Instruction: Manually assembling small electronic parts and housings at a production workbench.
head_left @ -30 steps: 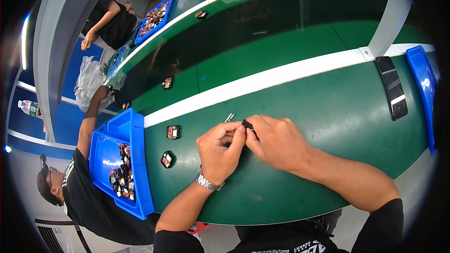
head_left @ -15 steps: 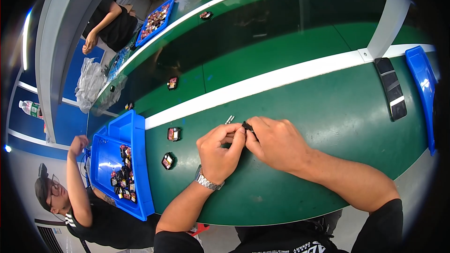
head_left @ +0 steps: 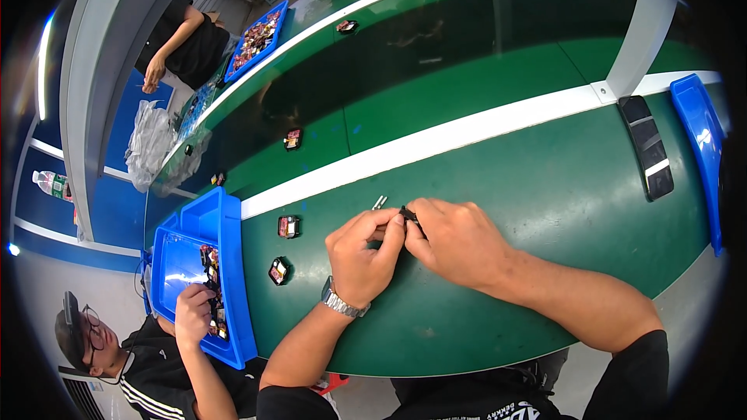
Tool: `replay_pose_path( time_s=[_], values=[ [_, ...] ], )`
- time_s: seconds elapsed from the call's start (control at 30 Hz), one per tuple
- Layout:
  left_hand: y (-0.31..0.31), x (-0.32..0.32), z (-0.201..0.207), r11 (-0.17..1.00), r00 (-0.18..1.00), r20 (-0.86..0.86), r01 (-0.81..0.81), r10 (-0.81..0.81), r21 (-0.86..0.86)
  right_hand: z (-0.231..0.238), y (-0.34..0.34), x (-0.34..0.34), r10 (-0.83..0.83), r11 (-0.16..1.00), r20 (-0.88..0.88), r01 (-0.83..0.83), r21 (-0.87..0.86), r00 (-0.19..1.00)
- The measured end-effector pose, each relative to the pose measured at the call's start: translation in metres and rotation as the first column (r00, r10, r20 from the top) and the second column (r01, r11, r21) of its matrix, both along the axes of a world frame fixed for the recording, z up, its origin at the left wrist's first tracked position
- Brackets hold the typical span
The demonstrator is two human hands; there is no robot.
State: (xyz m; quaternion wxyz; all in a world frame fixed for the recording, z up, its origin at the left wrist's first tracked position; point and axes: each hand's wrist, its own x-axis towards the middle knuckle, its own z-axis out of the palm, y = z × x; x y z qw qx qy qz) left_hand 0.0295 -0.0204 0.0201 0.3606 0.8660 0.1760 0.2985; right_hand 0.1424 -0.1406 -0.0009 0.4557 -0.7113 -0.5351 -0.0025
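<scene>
Both hands meet above the green table [head_left: 537, 187], pinching a small black part [head_left: 407, 214] between them. My left hand [head_left: 363, 253], a metal-band watch at its wrist, grips the near left end with thumb and index finger. From the other side my right hand [head_left: 459, 241] has its fingertips closed on the same part, which they mostly cover. Its exact kind I cannot make out. Just beyond my left fingers lie two small silver pin-like pieces [head_left: 379, 202]. Left of that hand, two small black-framed units with pink and white insides, an upper one [head_left: 289, 226] and a lower one [head_left: 279, 271], rest on the table.
At left stands a blue bin [head_left: 243, 288] of similar units, with a co-worker's hand [head_left: 194, 313] in it. Past a white rail [head_left: 436, 136] runs a green belt [head_left: 467, 82] carrying several units. A black phone-like slab [head_left: 647, 148] and a blue tray [head_left: 700, 148] lie right.
The co-worker's hand has come down into the blue bin. Units on the belt have shifted slightly right. My hands stay nearly in place, the black part turned a little between them.
</scene>
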Motion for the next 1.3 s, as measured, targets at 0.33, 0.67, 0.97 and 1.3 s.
replay_pose_path(
  time_s=[0.33,0.67,0.97,1.3],
  values=[
    [0.004,0.003,-0.004,0.995,0.999,0.042,0.014,-0.018,0.096,0.0,0.001,0.002,0.006,1.0,-0.01,-0.006,0.004,1.0],
    [0.001,0.001,-0.008,0.996,1.0,0.024,0.006,-0.004,-0.085,-0.001,0.0,0.0,0.002,0.998,-0.148,-0.011,-0.056,0.989],
    [0.0,0.001,-0.007,0.996,1.0,0.009,-0.027,0.028,-0.082,-0.001,0.001,-0.001,0.007,1.0,-0.099,-0.008,-0.015,0.995],
    [0.002,0.0,-0.009,0.94,0.999,-0.009,0.036,-0.041,-0.339,-0.002,0.0,0.001,0.008,0.999,-0.102,-0.003,0.046,0.995]
  ],
)
